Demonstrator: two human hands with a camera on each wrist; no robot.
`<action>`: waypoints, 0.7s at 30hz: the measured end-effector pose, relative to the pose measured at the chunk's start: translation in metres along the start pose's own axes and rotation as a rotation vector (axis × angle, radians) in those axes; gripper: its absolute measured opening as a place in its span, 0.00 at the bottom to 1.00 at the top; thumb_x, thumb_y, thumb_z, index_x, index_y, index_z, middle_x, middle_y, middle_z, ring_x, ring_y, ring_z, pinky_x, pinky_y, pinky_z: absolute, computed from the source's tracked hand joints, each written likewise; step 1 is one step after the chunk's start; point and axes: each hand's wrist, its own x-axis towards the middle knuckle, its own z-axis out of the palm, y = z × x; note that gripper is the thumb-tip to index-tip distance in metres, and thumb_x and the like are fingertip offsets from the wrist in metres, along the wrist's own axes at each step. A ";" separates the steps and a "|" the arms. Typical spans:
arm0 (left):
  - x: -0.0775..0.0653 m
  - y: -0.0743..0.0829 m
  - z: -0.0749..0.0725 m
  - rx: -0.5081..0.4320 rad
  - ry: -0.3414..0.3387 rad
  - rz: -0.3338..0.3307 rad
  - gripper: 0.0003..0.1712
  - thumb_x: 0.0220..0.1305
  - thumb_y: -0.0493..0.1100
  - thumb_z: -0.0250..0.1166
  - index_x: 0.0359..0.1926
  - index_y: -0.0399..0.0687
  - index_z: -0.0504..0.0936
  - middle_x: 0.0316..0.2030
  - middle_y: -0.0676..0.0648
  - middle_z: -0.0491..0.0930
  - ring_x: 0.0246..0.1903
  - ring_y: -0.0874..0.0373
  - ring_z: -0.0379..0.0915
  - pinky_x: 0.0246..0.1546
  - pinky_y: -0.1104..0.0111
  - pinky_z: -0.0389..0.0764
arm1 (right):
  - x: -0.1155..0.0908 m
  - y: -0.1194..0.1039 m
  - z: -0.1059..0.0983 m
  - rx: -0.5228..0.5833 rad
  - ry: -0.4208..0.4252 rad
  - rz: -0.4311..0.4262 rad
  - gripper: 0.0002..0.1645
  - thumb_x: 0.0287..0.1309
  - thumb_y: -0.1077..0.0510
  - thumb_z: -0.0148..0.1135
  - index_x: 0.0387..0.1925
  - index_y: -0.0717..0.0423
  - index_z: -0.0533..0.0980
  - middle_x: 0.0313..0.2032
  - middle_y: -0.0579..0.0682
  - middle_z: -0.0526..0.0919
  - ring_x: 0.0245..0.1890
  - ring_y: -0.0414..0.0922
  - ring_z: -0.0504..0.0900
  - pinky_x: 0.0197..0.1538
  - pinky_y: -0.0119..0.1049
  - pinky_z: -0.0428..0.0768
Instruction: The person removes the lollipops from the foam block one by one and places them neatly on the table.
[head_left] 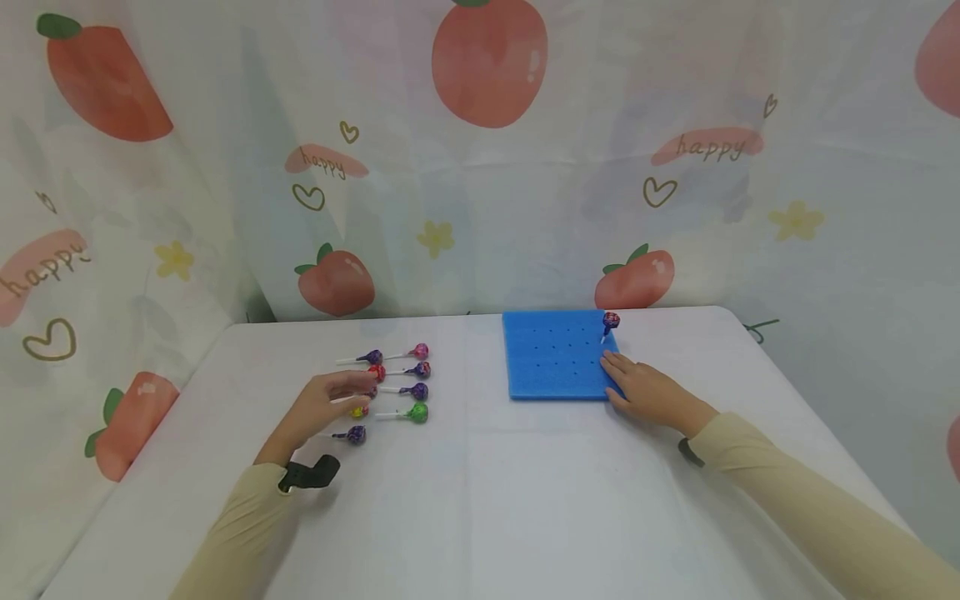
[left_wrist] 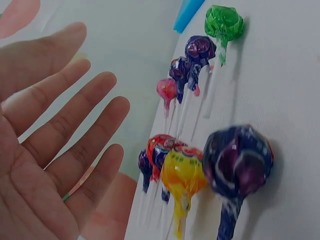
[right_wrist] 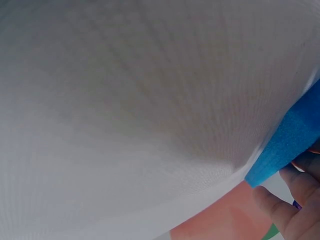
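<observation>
My left hand [head_left: 321,407] hovers over the left column of lollipops, fingers extended and apart, holding nothing. In the left wrist view, a purple lollipop [left_wrist: 237,160] and a yellow lollipop [left_wrist: 183,172] lie closest to the camera. Farther over is the second column, with a green lollipop [head_left: 417,412] at its near end and a pink lollipop [head_left: 421,352] at its far end. My right hand [head_left: 648,393] rests along the right edge of a blue foam board [head_left: 555,387] with small holes. One dark-wrapped lollipop [head_left: 611,320] stands by its stick at the board's far right corner.
A white cloth covers the table [head_left: 465,500]. Behind it hangs a printed curtain [head_left: 480,200] with fruit, hearts and lettering. The lollipops on the left lie with their sticks pointing left, and the board sits near the table's back edge.
</observation>
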 end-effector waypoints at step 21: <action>0.036 0.027 0.031 -0.059 0.008 0.088 0.22 0.61 0.43 0.64 0.56 0.42 0.77 0.53 0.40 0.79 0.54 0.46 0.75 0.59 0.53 0.72 | 0.000 0.002 0.003 -0.011 0.010 0.006 0.34 0.62 0.52 0.54 0.63 0.70 0.62 0.65 0.67 0.65 0.65 0.63 0.64 0.61 0.56 0.70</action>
